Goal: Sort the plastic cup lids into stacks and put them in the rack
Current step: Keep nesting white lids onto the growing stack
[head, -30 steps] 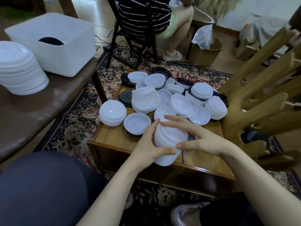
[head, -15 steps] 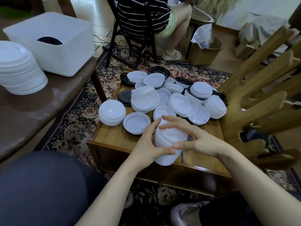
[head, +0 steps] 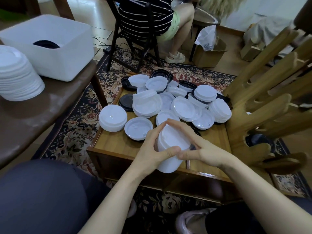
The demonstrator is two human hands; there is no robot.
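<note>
A tall stack of white cup lids (head: 170,149) stands tilted near the front edge of the low wooden table (head: 116,144). My left hand (head: 150,147) grips its left side and my right hand (head: 200,147) wraps its right side, thumbs meeting over the front. Behind lies a heap of loose white and black lids (head: 170,102), with a short white stack (head: 112,118) at the left. The wooden rack (head: 263,105) rises at the right, a black lid (head: 258,140) in a low slot.
On the brown table (head: 33,115) at the left stand a stack of white lids (head: 16,76) and a white bin (head: 55,46) holding black lids. A person sits on a black chair (head: 135,39) beyond. A cardboard box (head: 209,54) stands farther back.
Both hands have closed tighter round the stack, the thumbs now touching in front. The stack has tilted slightly and stayed in place.
</note>
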